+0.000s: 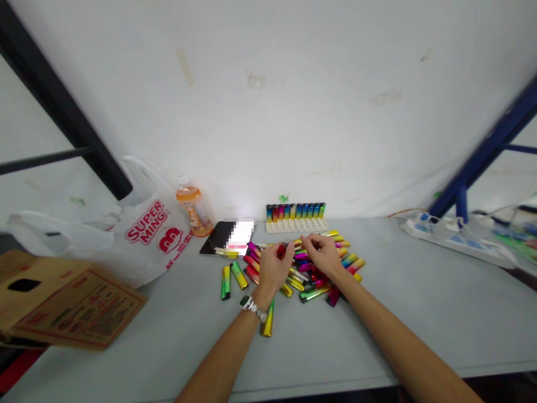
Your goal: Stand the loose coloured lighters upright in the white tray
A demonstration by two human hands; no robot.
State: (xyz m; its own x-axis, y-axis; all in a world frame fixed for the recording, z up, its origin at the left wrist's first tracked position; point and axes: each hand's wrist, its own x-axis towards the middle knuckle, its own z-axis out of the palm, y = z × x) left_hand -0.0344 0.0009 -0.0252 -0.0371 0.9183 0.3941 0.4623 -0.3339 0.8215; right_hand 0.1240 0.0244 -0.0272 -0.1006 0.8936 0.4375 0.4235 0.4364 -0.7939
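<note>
Colourful shiny lighters [315, 292] lie in a loose pile on the grey table, under and around both hands. My left hand [272, 267], a watch [251, 307] on its wrist, is closed on a dark red lighter [282, 250] above the pile's left part. Close beside it on the right, my right hand [325, 254] has its fingertips pinched together; what they grip is too small to make out. Behind the hands, a white holed rack [293, 225] against the wall carries a row of upright lighters [298, 211].
A tablet or phone [216, 238] lies left of the pile, below an orange drink bottle [195, 210]. Further left are a white plastic bag [146, 240] and a cardboard box [79, 302]. A power strip [457, 240] lies at right. Metal posts [503, 131] flank the table.
</note>
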